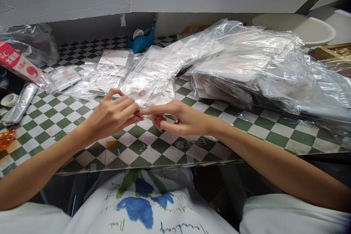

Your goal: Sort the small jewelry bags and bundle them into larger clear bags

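Above the near half of the checkered table (161, 146), my left hand (116, 111) has its thumb and fingertips pinched together around the tip of my right index finger. Whatever may lie between those fingertips is too small to make out. My right hand (182, 117) stretches its index finger to the left, while its thumb and other fingers curl inward; anything in them is hidden. Just behind both hands lie clear plastic bags (153, 76) holding white cards. Another flat packet with a card (115, 58) is farther back on the left.
A large pile of clear bags (246, 55) covers the back right. A blue tape dispenser (142, 40) stands at the back. On the left are a pink carton (20, 62), a tape roll (9, 99) and an orange item (7, 139). A white bowl (315, 31) is at the far right.
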The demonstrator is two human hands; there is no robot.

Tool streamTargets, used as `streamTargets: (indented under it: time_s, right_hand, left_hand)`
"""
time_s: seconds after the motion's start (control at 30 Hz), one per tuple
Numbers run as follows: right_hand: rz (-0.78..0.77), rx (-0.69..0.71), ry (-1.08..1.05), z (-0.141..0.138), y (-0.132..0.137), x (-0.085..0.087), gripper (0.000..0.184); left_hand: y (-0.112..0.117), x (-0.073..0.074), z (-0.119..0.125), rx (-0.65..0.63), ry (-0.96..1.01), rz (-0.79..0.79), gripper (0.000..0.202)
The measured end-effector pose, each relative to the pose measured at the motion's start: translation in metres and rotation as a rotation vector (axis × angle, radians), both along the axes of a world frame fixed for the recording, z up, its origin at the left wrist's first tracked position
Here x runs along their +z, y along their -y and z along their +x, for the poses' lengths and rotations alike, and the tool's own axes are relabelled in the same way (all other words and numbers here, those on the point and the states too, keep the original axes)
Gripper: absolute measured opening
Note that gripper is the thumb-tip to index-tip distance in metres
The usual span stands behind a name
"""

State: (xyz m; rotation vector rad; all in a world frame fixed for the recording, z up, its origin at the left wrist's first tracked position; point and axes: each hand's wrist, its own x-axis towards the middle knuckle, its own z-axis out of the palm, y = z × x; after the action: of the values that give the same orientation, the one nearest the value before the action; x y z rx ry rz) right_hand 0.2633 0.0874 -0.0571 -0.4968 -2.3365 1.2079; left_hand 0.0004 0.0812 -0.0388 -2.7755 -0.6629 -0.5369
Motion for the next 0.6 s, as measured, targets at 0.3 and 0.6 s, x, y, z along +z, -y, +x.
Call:
streamTargets:
  time_s: [0.3, 0.6]
  right_hand:
    - [-0.118, 0.082, -0.039, 0.003, 0.001, 0.006, 0.052]
    - [-0.086, 0.097, -0.101, 0.002, 0.002, 0.006, 0.05]
  left_hand:
    - [-0.001, 0.01, -0.002, -0.099, -0.026, 0.044, 0.032]
    - [0.005, 0.015, 0.004, -0.168, 0.012, 0.091, 0.036]
